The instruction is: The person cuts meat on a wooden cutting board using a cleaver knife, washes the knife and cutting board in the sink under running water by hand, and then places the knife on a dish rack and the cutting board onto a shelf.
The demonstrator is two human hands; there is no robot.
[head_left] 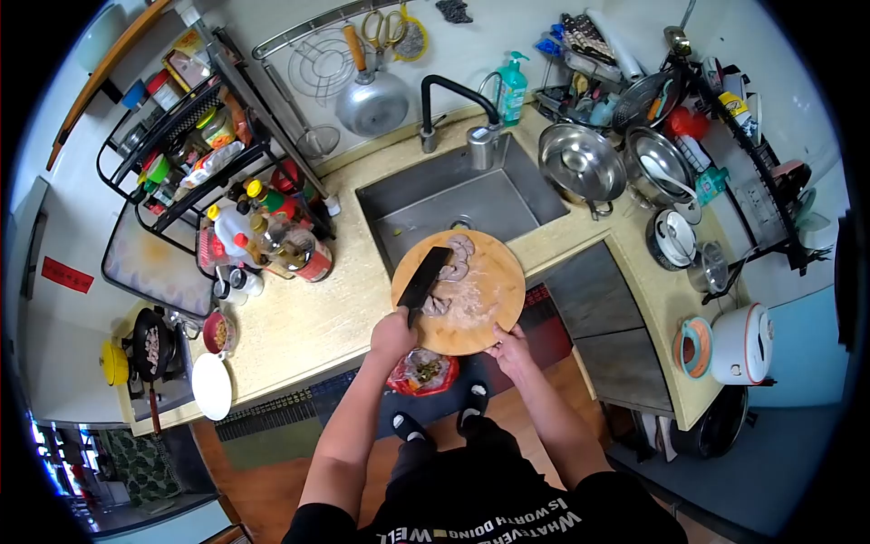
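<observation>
Round wooden board [494,281] is in the air over the sink's front edge, in front of the person. Pale greyish food pieces [460,257] sit on its far part, more toward the near left, whitish residue between and right of them. Knife [424,279]: dark wide blade over the board's left side, beside the pieces; can't tell if it touches wood. Left hand [393,335] is closed round the knife handle at the board's near-left rim. Right hand [509,352] grips the near-right rim; fingers underneath hidden. Sink [426,204] lies beyond, black faucet [459,83] at its back. Red-rimmed bag [423,372] with scraps is low, below the board. Bottles [299,252] stand on the left counter [281,331], steel pots [582,163] right of the sink.
</observation>
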